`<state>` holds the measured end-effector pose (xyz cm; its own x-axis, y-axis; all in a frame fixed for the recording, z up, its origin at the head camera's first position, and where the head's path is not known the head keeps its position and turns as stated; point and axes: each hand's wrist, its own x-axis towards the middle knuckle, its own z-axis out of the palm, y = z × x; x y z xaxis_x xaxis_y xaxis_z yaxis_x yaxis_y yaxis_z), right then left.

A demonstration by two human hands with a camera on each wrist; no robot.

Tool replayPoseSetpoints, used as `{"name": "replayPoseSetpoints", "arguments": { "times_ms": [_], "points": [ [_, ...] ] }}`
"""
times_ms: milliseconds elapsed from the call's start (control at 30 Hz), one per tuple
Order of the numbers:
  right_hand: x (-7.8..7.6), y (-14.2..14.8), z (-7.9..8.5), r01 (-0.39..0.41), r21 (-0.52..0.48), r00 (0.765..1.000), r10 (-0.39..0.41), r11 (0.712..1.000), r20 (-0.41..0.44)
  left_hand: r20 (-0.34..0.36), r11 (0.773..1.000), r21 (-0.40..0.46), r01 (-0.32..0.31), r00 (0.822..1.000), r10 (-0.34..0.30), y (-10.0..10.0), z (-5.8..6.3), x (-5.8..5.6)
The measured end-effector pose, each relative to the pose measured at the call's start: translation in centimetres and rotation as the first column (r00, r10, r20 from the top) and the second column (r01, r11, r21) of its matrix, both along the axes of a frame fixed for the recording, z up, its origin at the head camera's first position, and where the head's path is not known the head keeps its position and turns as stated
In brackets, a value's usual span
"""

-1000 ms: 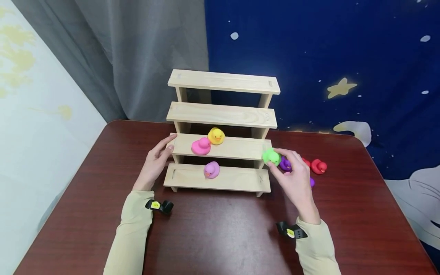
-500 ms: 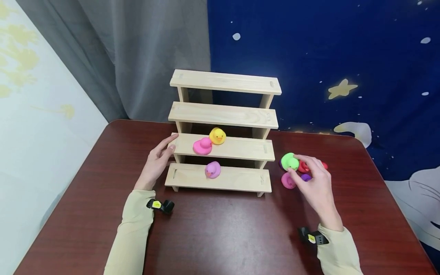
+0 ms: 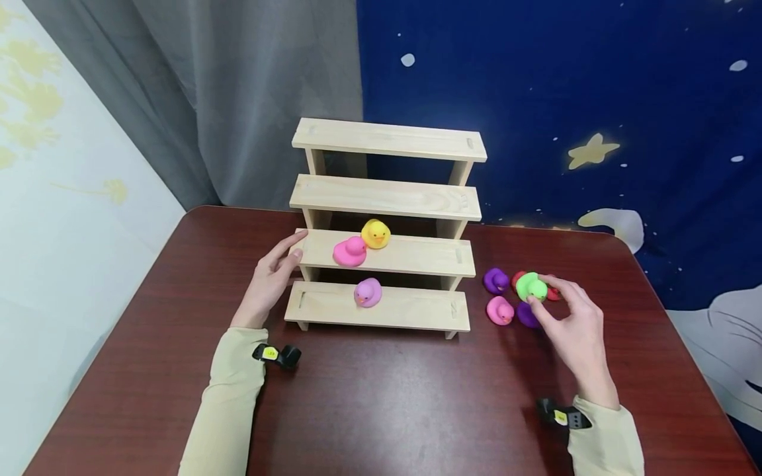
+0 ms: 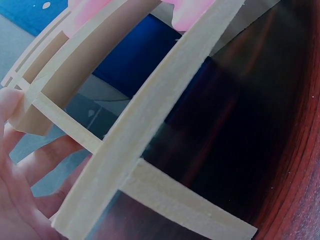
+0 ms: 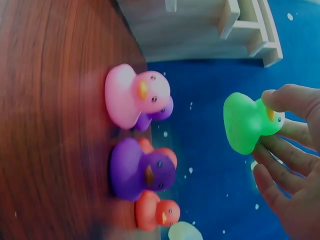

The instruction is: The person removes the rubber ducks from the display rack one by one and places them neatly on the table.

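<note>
My right hand pinches a green rubber duck between thumb and fingers. In the right wrist view the green duck hangs clear of the table, above the loose ducks. My left hand holds the left end of a tiered wooden shelf at its second step from the bottom. In the left wrist view its thumb lies on the plank end, with fingers behind. A yellow duck and a pink duck sit close together on that step. One lilac duck sits on the lowest step.
Right of the shelf, a purple duck, a pink duck and another purple duck stand on the brown table. Red ducks are partly hidden by my right hand and the green duck. Curtains hang behind.
The right hand has carried the green duck rightward, from beside the shelf's right end to over the loose ducks. My left hand has stayed at the shelf.
</note>
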<state>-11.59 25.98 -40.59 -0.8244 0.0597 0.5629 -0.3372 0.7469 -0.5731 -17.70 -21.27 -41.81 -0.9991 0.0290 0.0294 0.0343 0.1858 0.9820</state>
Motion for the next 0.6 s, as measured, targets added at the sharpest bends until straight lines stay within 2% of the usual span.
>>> {"name": "replayPoseSetpoints", "arguments": {
  "times_ms": [300, 600],
  "points": [
    [0.5, 2.0, -0.5, 0.050, 0.024, 0.998, -0.051, 0.998, 0.033, 0.007, 1.000, 0.009, 0.005, 1.000, -0.006, 0.0, 0.0, 0.0],
    [1.1, 4.0, -1.0, 0.146, 0.044, 0.988, -0.148, 0.988, 0.047, -0.001, 1.000, 0.004, -0.002, 1.000, 0.002, -0.1, 0.0, 0.0]
  ]
}}
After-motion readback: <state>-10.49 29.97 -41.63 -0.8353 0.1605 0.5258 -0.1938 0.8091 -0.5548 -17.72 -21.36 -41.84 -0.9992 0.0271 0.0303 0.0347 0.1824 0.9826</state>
